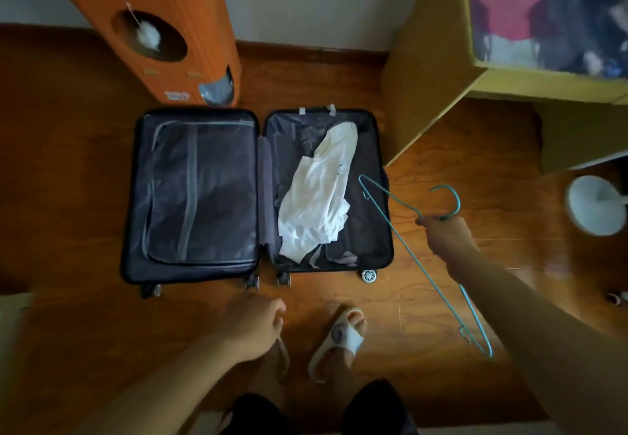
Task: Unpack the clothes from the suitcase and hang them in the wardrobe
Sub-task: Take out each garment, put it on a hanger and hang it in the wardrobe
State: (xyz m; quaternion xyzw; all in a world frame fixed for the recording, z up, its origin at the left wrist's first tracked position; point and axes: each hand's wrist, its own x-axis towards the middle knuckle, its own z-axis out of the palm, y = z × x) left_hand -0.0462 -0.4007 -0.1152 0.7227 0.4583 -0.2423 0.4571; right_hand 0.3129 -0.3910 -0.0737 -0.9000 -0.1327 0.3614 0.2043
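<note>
Wood floor (pixel 85 169), suitcase (pixel 190 193) lying open. Left hand (pixel 258 325) low near wheels, fingers loosely curled, holding nothing. Shirt (pixel 319 193) crumpled in right half, long axis running away from viewer. Right hand (pixel 445 234) gripping hanger (pixel 407 247) at neck, just right of shirt. Left hand free, looks better placed for pickup.

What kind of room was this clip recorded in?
Most likely a bedroom at home: an open suitcase with a white garment lies on a wooden floor, and clothes hang in a yellow wardrobe at the upper right. The right hand holds a teal hanger.
</note>
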